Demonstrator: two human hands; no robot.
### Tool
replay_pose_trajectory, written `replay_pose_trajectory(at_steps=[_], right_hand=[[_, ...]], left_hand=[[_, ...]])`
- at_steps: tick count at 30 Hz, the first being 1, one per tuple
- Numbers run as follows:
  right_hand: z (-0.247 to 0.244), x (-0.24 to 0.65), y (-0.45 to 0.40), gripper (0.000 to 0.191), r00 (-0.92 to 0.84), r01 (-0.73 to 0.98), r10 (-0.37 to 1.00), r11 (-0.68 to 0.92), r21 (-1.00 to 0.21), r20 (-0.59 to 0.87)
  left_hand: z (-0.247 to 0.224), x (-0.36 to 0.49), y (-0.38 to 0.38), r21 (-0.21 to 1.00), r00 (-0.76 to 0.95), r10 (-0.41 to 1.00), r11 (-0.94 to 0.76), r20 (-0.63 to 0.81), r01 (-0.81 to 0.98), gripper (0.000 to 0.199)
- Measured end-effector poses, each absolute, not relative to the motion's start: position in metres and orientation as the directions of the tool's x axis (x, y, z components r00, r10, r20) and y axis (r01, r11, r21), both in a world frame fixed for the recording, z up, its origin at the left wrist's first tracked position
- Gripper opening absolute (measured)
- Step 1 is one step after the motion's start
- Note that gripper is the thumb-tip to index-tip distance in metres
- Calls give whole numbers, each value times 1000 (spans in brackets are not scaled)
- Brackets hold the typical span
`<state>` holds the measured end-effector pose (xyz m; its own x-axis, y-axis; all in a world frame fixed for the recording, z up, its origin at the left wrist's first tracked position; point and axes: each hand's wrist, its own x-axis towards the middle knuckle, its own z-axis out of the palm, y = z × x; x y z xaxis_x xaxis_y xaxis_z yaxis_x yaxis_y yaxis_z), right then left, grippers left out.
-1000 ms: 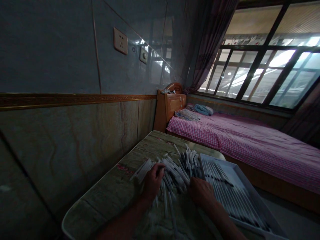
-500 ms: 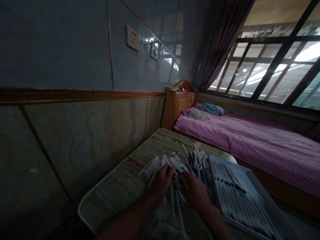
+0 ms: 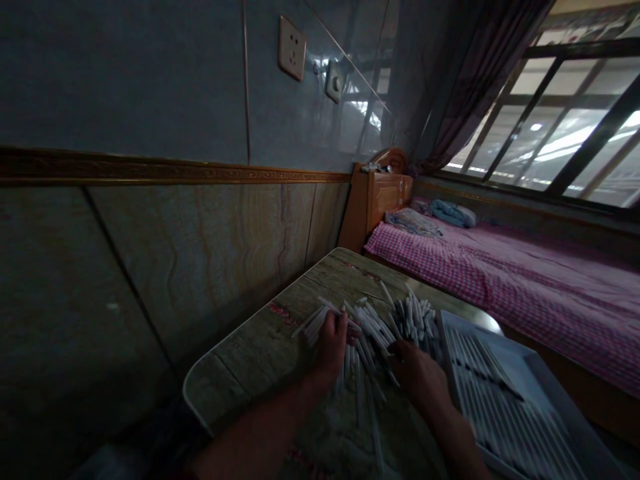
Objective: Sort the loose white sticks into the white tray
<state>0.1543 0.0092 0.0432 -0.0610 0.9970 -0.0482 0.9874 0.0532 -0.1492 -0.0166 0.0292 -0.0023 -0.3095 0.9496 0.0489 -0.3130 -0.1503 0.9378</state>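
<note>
A loose pile of slim white pen barrels (image 3: 373, 323) lies on the table, some fanned toward me. My left hand (image 3: 332, 347) is closed at the left of the pile, with a slanting white pen barrel (image 3: 330, 305) between thumb and fingers. To its right, my right hand (image 3: 420, 373) reaches in with curled fingertips touching barrels at the pile's right side; whether it pinches one is hidden. Behind that hand stands a bunch of white pieces with dark parts (image 3: 414, 317). A pale tray (image 3: 530, 363) at right holds rows of white pens with dark ends (image 3: 500, 407).
The table (image 3: 250, 363) has a wood-patterned top and rounded corners, with its left edge near a tiled wall (image 3: 225, 247). Beyond it is a bed (image 3: 500, 267) with a pink checked cover and wooden headboard (image 3: 387, 193). A window (image 3: 565, 127) is at back right.
My view has turned left, so the scene sits further right. My left hand has lifted slightly and moved away from the right hand, a barrel now slanting across its fingers.
</note>
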Motion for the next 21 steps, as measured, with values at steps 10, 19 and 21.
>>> replay_pose_trajectory(at_steps=[10,19,21], right_hand=[[32,149,9,32,-37,998,999,38,-58,6],[33,146,3,23,-82,996,995,84,-37,59],[33,141,-1,21,-120,992,992,121,-24,46]], left_hand=[[-8,-14,34,934,-322,943,-184,79,-308,24],[-7,-13,35,931,-318,945,-183,78,-315,23],[-8,-14,35,935,-315,945,-182,81,-305,23]])
